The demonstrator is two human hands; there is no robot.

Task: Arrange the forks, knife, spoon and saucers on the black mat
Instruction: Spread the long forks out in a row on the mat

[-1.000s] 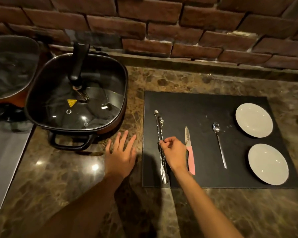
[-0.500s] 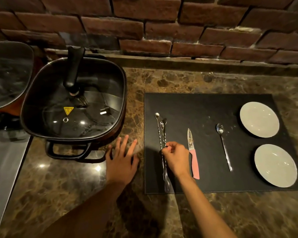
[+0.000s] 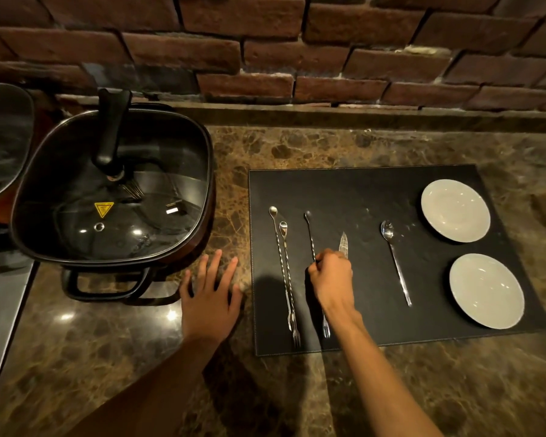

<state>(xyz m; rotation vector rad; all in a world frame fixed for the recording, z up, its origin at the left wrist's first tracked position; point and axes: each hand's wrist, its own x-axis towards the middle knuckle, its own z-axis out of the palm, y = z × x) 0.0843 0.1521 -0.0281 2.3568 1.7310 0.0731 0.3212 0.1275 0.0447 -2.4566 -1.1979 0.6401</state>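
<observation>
1. Forks: three long thin ones with twisted shafts lie on the black mat (image 3: pixel 375 197), at the centre of the frame. Two forks (image 3: pixel 287 279) lie just beside each other near the mat's left edge, their shafts close or crossing. The third fork (image 3: pixel 310 238) is a little to the right of them.
2. The right hand (image 3: pixel 331 272) is closed around the middle of the third fork's shaft, pinching it; whether this fork is lifted from the mat I cannot tell.
3. The left hand (image 3: pixel 210 298) lies flat and open on the bench (image 3: pixel 297 146), fingers spread, holding nothing, just left of the mat.
4. The knife (image 3: pixel 343 244) is partly hidden behind the right hand. The spoon (image 3: pixel 394 263) lies further right, and two white saucers (image 3: pixel 455 210) (image 3: pixel 486 290) stand at the right side of the mat.
5. I judge the forks light, stiff and rather slippery; a pinch at mid-shaft gives balance. The saucers look fragile and are best taken by the rim.
6. The saucers are empty. The square pot (image 3: pixel 111 197) at the upper left has a glass lid; what is inside is unclear.
</observation>
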